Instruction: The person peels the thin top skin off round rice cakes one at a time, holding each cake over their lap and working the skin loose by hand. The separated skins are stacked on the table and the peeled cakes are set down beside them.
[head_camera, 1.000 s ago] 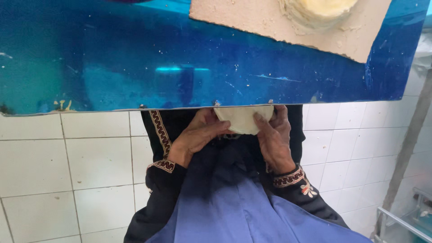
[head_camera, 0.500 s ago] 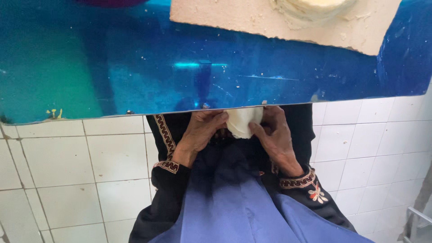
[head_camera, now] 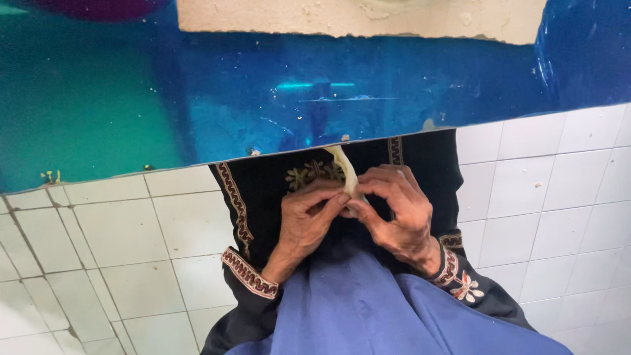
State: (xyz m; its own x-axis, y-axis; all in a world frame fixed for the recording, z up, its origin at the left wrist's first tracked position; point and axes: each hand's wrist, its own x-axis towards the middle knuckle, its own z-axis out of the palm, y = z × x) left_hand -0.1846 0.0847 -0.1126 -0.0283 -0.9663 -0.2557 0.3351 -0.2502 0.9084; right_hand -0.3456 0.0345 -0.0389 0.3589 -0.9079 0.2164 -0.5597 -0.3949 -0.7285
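Observation:
A small pale piece of dough [head_camera: 346,173] stands on edge, folded, between both hands just below the table edge. My left hand [head_camera: 306,220] pinches its lower left side with thumb and fingertips. My right hand [head_camera: 397,210] pinches it from the right, fingers curled over it. Both wrists wear dark sleeves with embroidered cuffs, and a blue apron [head_camera: 368,309] lies over my lap beneath them.
A glossy blue tabletop [head_camera: 263,92] fills the upper view, its edge just above my hands. A floured pale board [head_camera: 368,16] with a mound of dough lies at its far side. White floor tiles [head_camera: 105,250] spread left and right of me.
The dough was a flat wide piece held by both hands; now it is folded narrow and upright. My hands have closed in together, and the view has dropped slightly.

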